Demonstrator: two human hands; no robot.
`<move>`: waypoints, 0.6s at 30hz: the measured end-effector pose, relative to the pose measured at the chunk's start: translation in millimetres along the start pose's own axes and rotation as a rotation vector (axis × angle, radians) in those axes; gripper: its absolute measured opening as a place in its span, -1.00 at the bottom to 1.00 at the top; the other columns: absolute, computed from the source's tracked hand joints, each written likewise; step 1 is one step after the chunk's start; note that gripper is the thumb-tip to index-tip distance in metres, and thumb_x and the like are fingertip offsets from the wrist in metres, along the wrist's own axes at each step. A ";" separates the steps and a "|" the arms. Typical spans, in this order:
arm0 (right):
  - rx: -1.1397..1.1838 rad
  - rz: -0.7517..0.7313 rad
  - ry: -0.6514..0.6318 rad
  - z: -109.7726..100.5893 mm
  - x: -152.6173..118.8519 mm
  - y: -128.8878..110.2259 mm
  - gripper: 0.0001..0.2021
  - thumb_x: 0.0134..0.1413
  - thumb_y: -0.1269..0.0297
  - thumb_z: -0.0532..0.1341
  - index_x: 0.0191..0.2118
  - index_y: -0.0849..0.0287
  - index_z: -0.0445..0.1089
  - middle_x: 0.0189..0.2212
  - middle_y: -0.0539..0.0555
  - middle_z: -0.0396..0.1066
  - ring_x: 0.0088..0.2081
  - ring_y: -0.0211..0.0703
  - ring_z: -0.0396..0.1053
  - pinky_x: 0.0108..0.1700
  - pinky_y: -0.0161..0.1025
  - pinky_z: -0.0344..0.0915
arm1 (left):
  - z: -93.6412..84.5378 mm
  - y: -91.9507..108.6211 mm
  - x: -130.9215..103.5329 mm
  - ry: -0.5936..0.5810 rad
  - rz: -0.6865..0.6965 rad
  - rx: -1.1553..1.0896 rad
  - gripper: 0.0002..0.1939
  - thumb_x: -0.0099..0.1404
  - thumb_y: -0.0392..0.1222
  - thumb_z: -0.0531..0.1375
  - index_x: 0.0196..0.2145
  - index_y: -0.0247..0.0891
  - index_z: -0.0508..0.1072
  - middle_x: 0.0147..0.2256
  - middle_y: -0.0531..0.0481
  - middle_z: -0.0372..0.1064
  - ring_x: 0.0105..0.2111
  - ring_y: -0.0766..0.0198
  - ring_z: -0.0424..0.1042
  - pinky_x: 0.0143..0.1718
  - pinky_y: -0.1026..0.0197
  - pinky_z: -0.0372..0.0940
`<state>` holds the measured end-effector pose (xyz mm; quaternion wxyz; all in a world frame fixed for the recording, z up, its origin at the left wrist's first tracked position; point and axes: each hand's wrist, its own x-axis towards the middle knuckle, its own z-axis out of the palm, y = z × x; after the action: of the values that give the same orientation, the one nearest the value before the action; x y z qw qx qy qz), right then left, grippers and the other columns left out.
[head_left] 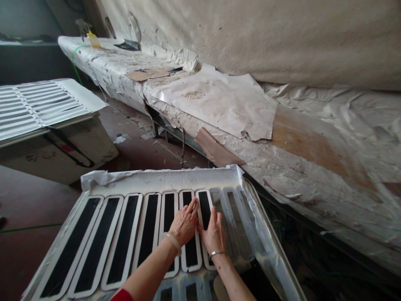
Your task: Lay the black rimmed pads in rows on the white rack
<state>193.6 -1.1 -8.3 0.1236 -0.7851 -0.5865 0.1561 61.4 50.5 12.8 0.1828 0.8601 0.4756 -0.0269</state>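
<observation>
Reading the view as a clock face, the tray-like board (163, 177) fills the span from seven to five o'clock, its far edge wrapped in pale sheeting. It holds seven white-rimmed black panels (148, 225), laid side by side from seven o'clock towards six. Beyond the last one, at five o'clock, grey outlines (233, 221) mark the board's surface.

The end panel (205, 209) of the row lies at six o'clock under both hands. The left hand (184, 223) lies with fingers nearly straight, unclenched, their tips at the seam between this panel and its neighbour. The right hand (214, 234) straddles the end panel, thumb towards its left edge and fingers at its right; whether it grasps or merely presses, I cannot tell.

At nine o'clock stands a pale box (102, 146) with a black strap (70, 146), topped by a white-banded sheet (79, 94); its inside is hidden. A yellow bottle (93, 40) sits at ten o'clock on the covered bench (115, 67), its contents too small to tell. Crumpled paper (219, 100) covers the bench towards one o'clock.
</observation>
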 end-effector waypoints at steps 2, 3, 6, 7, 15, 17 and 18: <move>-0.026 -0.016 -0.001 0.4 0.4 -0.1 -0.38 0.31 0.11 0.05 0.30 0.48 -0.02 0.03 0.40 0.26 -0.13 0.10 0.47 -0.27 -0.09 0.48 | -0.3 -0.1 2.9 -0.005 -0.006 0.016 -0.36 0.35 -0.30 -0.01 0.36 -0.41 0.03 0.38 -0.18 -0.23 0.12 0.03 0.29 0.09 0.02 0.31; -0.049 -0.026 -0.004 -0.1 0.9 -0.7 -0.40 0.32 0.13 0.02 0.30 0.49 -0.03 0.03 0.41 0.26 -0.14 0.08 0.47 -0.27 -0.10 0.48 | -0.1 -0.5 4.0 -0.007 -0.007 0.024 -0.36 0.35 -0.31 -0.01 0.36 -0.39 0.02 0.38 -0.17 -0.24 0.12 0.04 0.29 0.08 0.03 0.31; -0.134 -0.046 -0.032 -6.3 2.5 -5.3 -0.44 0.35 0.18 -0.02 0.28 0.53 -0.01 0.01 0.41 0.28 -0.15 0.06 0.47 -0.29 -0.12 0.47 | -0.3 -1.8 5.3 -0.018 -0.002 0.052 -0.36 0.35 -0.33 -0.01 0.36 -0.37 0.03 0.38 -0.16 -0.25 0.09 0.07 0.31 0.05 0.05 0.34; -0.162 -0.050 -0.048 -10.2 2.9 -7.6 -0.44 0.36 0.18 -0.02 0.28 0.54 0.01 -0.01 0.42 0.29 -0.16 0.06 0.46 -0.30 -0.12 0.47 | -0.8 -1.8 5.1 -0.023 -0.002 0.063 -0.37 0.35 -0.34 -0.02 0.36 -0.38 0.02 0.38 -0.16 -0.25 0.08 0.06 0.32 0.02 0.04 0.35; -0.285 -0.083 -0.193 -58.0 13.5 -5.9 -0.55 0.17 0.12 0.26 0.11 0.21 0.31 -0.05 0.28 0.34 -0.05 0.18 0.38 -0.15 0.01 0.37 | -1.6 3.8 6.1 -0.061 -0.012 0.108 -0.32 0.40 -0.19 0.03 0.38 -0.45 -0.08 0.40 -0.17 -0.36 0.10 -0.03 0.25 -0.04 -0.08 0.34; -0.259 -0.081 -0.235 -73.4 6.6 7.4 -0.59 0.17 0.10 0.26 0.08 0.17 0.36 -0.11 0.21 0.38 -0.13 0.08 0.42 -0.16 -0.08 0.35 | -2.5 5.8 5.7 -0.069 -0.013 0.112 -0.29 0.39 -0.11 0.08 0.37 -0.44 -0.06 0.40 -0.17 -0.37 0.12 -0.03 0.23 -0.04 -0.09 0.33; -0.237 -0.081 -0.257 -81.3 -0.9 15.5 -0.62 0.19 0.10 0.24 0.07 0.16 0.38 -0.15 0.17 0.40 -0.17 0.01 0.44 -0.17 -0.13 0.34 | -3.4 6.9 5.0 -0.073 -0.014 0.113 -0.26 0.38 -0.07 0.10 0.37 -0.44 -0.06 0.40 -0.17 -0.37 0.12 -0.04 0.22 -0.04 -0.09 0.32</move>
<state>238.8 -7.2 60.9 -0.0399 -0.7436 -0.6427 0.1799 69.4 52.4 16.9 0.1509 0.8642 0.4721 -0.0861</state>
